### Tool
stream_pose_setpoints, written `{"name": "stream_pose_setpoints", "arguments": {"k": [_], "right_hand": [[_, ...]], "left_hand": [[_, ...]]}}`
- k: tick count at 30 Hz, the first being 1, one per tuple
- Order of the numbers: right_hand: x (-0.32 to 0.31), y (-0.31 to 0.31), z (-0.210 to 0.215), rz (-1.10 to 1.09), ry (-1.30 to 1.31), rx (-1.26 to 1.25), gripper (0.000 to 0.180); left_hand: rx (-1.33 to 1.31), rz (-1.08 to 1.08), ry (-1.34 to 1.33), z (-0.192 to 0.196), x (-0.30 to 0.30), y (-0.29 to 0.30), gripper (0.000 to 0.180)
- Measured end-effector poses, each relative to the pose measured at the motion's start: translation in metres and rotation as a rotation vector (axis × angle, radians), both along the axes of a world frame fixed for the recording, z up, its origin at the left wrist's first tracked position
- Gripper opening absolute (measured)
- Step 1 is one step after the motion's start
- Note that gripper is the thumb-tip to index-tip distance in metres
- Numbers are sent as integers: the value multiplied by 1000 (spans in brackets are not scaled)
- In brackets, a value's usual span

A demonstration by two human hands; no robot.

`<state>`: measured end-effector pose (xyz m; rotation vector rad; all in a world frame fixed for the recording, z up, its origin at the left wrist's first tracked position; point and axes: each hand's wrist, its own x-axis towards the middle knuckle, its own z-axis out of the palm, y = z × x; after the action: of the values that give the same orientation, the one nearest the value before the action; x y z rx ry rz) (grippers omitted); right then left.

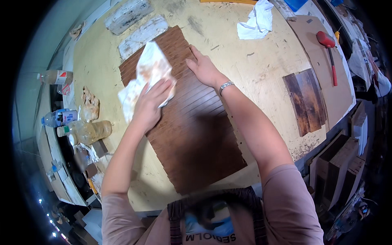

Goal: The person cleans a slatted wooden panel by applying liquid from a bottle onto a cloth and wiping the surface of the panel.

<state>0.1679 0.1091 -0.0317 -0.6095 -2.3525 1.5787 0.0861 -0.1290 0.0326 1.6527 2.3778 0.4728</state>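
Note:
A brown wood-grain panel (204, 118) with stepped edges and parallel seams lies at a slant before me. On its left part, my left hand (152, 107) presses a stained white cloth (153, 65), its fingers bent over the fabric. The cloth is bunched, and a loose flap stands up beyond the fingers. My right hand (203, 68) rests at the panel's upper right edge, thumb and forefinger apart; its other fingers are partly hidden. A metal-banded watch (226, 86) is on the right wrist. Dark shadow covers the near part of the panel.
Two whitish blocks (143, 34) (128, 15) sit beyond the panel. Bottles (92, 131) and a crumpled rag (90, 104) stand along the left. Another white cloth (256, 21) lies far right, with dark wood pieces (305, 101) and a red mallet (326, 39) nearer the right edge.

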Motion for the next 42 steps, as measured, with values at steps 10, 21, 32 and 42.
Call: {"name": "stream_pose_setpoints", "arguments": {"k": [10,21,32,42], "right_hand": [[17,-10,16,24,-48,-78,74],[43,-27,17,14,-62,65,63],[42,-31,17,-16,-128,136,61],[41,-32,24,-11,-146,107,62]], "left_hand": [[-125,62,164,6,42,-65,55],[-150,93,222,24,43,-81,59],[-87,120,251,11,57,-70,54],[-177,254,230,17,60,-103,48]]}}
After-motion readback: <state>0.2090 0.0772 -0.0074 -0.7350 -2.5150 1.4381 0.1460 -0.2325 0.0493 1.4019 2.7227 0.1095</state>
